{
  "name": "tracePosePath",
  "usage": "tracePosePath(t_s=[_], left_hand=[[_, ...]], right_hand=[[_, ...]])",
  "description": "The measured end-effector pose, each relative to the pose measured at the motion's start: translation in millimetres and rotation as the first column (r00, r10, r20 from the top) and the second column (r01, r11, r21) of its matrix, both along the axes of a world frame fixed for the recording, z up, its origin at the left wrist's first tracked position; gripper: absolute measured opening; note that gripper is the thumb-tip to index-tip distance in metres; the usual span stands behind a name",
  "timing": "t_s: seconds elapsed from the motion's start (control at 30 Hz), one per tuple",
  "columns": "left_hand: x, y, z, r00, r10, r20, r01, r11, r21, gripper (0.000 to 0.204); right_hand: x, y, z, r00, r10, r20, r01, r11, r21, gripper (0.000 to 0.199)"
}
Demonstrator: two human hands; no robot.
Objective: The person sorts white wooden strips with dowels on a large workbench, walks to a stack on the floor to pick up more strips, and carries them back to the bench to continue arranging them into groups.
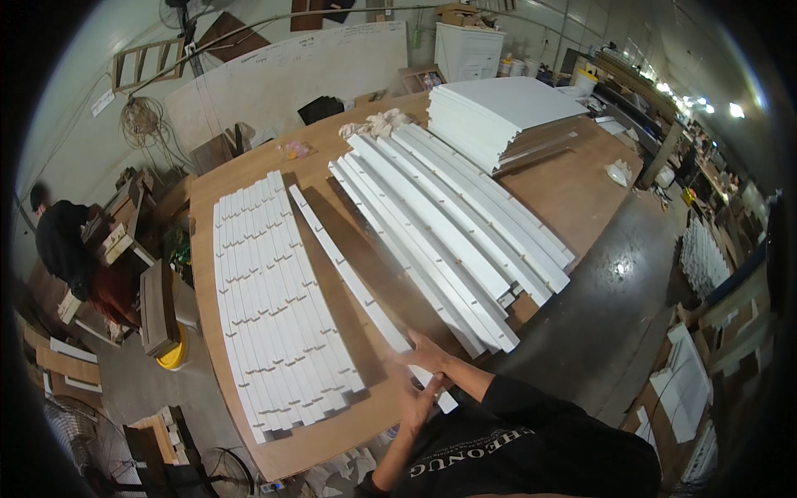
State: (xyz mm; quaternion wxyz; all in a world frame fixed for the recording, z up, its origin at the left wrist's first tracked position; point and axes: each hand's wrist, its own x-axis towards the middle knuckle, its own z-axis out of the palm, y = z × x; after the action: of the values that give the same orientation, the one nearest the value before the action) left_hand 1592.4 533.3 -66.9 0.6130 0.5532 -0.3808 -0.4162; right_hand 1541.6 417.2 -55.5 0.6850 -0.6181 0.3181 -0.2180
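A long white slat [353, 282] with small notches lies slanted over the wooden table, its near end by my body. My right hand [427, 354] is closed round the slat a little short of that end. Closer to me, my left hand [415, 404] grips it too, thumb on the slat; its other fingers are partly smeared. On the left lies a flat row of notched white slats [274, 307] set side by side. To the right, several longer white boards [440, 232] with small notches along them are laid alongside one another.
The brown table [573, 195] carries a stack of white panels [498, 116] at the far right and a crumpled cloth [378, 124]. A co-worker [70, 245] bends over a bench at the left. A yellow bucket [173, 357] stands on the floor beside the table.
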Motion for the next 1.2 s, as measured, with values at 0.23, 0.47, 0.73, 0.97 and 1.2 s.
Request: tracePosePath(t_s=[0.23,0.47,0.73,0.97,1.2], left_hand=[[-22,-45,37,0.975,-0.204,0.084,0.21,0.976,-0.064,0.055],[3,-125,-5,0.939,0.168,0.299,-0.177,0.984,0.002,0.048],[40,-218,-52,0.444,0.327,0.834,-0.618,0.786,0.02,0.049],[72,-240,-75,0.439,0.41,0.799,-0.541,0.831,-0.129,0.05],[56,-280,0,0.409,0.291,0.865,-0.391,0.912,-0.122,0.039]], right_hand=[[-58,-57,32,0.978,-0.194,-0.08,0.146,0.903,-0.404,0.083],[-122,-121,83,0.793,-0.418,-0.443,0.008,0.734,-0.679,0.086],[-141,-127,40,0.736,-0.38,-0.56,-0.228,0.64,-0.734,0.084],[-155,-141,33,0.928,-0.227,-0.295,-0.04,0.726,-0.686,0.081],[-149,-147,12,0.872,-0.345,-0.347,-0.054,0.637,-0.769,0.074]])
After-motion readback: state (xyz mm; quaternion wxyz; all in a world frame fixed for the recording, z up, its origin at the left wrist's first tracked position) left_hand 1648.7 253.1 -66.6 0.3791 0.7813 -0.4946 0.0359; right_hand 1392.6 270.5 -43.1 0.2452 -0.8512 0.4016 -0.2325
